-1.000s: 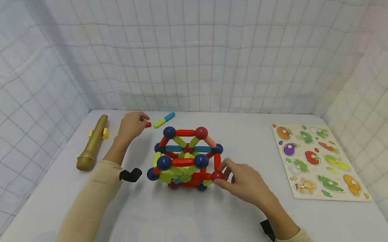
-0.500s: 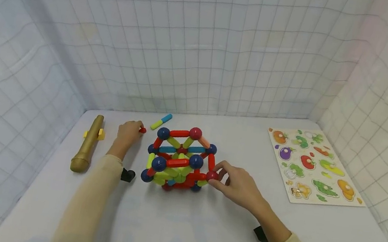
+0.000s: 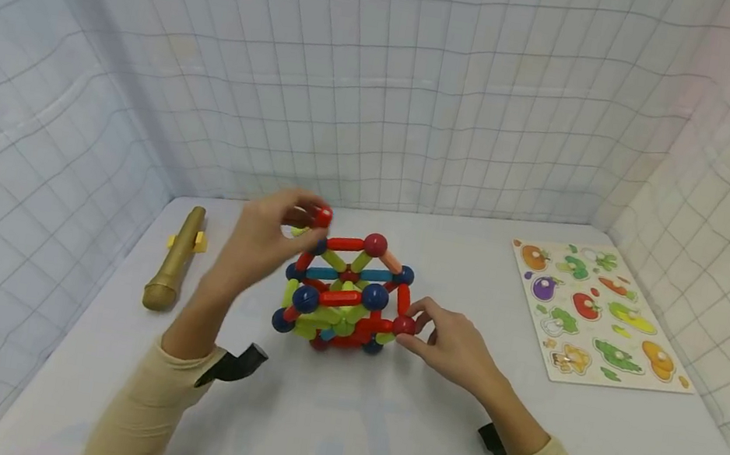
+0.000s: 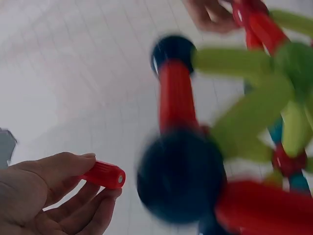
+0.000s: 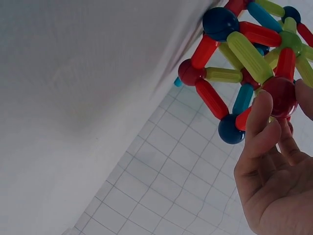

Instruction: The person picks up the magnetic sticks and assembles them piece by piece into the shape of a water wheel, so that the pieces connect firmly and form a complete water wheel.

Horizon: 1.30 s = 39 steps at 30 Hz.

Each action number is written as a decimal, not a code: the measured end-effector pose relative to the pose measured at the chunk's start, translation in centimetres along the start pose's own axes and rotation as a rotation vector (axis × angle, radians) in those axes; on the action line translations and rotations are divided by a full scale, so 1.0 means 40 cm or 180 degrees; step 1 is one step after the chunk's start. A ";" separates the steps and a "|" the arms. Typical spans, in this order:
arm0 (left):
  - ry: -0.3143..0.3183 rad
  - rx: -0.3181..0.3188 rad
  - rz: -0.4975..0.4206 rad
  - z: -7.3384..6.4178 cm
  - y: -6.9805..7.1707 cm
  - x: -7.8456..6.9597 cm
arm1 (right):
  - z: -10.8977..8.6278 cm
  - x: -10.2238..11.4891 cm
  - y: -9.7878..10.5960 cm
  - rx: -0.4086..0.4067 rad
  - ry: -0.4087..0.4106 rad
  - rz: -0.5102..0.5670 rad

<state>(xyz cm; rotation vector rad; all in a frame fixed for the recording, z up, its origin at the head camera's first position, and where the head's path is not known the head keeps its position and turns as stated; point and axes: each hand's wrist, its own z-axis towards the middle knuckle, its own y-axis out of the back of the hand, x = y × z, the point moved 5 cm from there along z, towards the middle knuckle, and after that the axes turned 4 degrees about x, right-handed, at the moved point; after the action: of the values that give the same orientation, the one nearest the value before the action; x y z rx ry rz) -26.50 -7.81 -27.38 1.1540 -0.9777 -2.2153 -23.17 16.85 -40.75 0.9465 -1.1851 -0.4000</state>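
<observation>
A frame built of magnetic rods and balls (image 3: 340, 299) stands on the white table in the head view, with red, blue, orange and yellow-green rods joined at coloured balls. My left hand (image 3: 264, 236) is raised over the frame's back left corner and pinches a red magnetic rod (image 4: 105, 175) between thumb and fingers. In the left wrist view the rod's end points towards a dark blue ball (image 4: 181, 176), with a gap between them. My right hand (image 3: 456, 349) pinches a dark red ball (image 5: 280, 98) at the frame's right corner, thumb and fingers on its sides.
To the left lies a gold, microphone-shaped object (image 3: 176, 262) over yellow pieces (image 3: 201, 242). At the right is a vegetable puzzle board (image 3: 595, 317). A yellow-green rod (image 3: 297, 232) shows partly behind my left hand. White grid-patterned sheeting (image 3: 425, 111) surrounds the table.
My left hand has lifted the red rod from the table's back left and carried it right, to the frame's back left corner. My right hand keeps its grip on the dark red ball.
</observation>
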 end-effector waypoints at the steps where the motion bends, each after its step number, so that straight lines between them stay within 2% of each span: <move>1: -0.0221 0.0090 -0.0011 -0.003 -0.020 -0.054 | 0.000 0.000 0.002 -0.0005 0.0012 -0.0004; 2: -0.0435 0.0199 0.0000 -0.005 -0.045 -0.101 | -0.001 -0.001 0.003 -0.0006 0.0007 0.0006; 4: -0.0738 0.0460 0.0191 -0.011 -0.104 -0.170 | -0.003 -0.003 0.006 -0.0010 0.0003 0.0013; 6: -0.0915 0.0645 0.0482 -0.015 -0.159 -0.206 | -0.006 -0.003 0.008 -0.0018 0.0022 0.0027; 8: -0.0959 0.0742 0.0827 -0.017 -0.201 -0.216 | -0.006 -0.002 0.007 -0.0005 0.0022 0.0057; 10: -0.0888 0.0823 0.1126 -0.017 -0.228 -0.211 | -0.006 0.001 0.006 0.0021 0.0013 0.0068; 14: -0.0654 0.1184 0.1416 -0.012 -0.263 -0.193 | -0.009 -0.004 0.002 0.0044 -0.0063 0.0111; 17: -0.0553 0.1407 0.1491 -0.013 -0.275 -0.183 | -0.011 -0.007 -0.002 0.0041 -0.0068 0.0113; 19: -0.0532 0.1476 0.1494 -0.013 -0.278 -0.177 | -0.011 -0.008 -0.003 0.0035 -0.0047 0.0107; 23: -0.0526 0.1480 0.1499 -0.009 -0.273 -0.170 | -0.008 -0.004 0.001 0.0011 0.0017 0.0115; 28: -0.0497 0.1517 0.1674 -0.007 -0.259 -0.165 | -0.003 0.004 0.003 0.0007 0.0063 0.0120; 32: -0.0581 0.1637 0.1764 -0.011 -0.254 -0.158 | -0.002 0.002 0.001 0.0030 0.0060 0.0101; 36: -0.0750 0.1716 0.1728 -0.012 -0.251 -0.160 | -0.002 0.000 0.003 0.0034 0.0064 0.0100; 39: -0.0799 0.1746 0.1655 -0.009 -0.251 -0.163 | -0.002 -0.001 0.004 0.0016 0.0059 0.0108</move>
<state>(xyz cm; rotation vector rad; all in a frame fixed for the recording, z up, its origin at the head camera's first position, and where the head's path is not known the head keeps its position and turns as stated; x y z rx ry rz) -23.34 2.84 -31.83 0.7016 -1.8322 -1.7354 -23.14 17.02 -40.66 0.9315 -1.1843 -0.3606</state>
